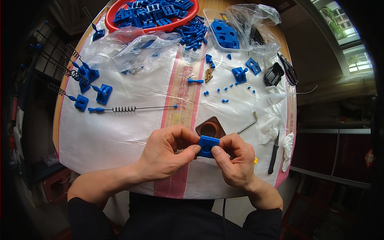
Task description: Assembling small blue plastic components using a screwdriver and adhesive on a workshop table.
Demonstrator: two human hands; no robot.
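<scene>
Between my two hands a small blue plastic plate with a round recess [207,146] is held up over the near middle of the table. My left hand [169,150] pinches its left edge between thumb and fingers. On the opposite edge, my right hand [235,157] grips it the same way. Just behind the plate sits a brown square dish [211,126] with a round hollow. To the left lies a blue-ended rod with a black coil spring [125,109]. Several tiny blue caps [225,101] are scattered beyond the dish.
A red basin [192,18] heaped with blue parts stands at the back, beside a clear tub [219,44]. Several spring-and-base pieces [105,94] line the left side. A hex key [249,123], a knife [273,158] and a black box-shaped thing [273,75] lie on the right.
</scene>
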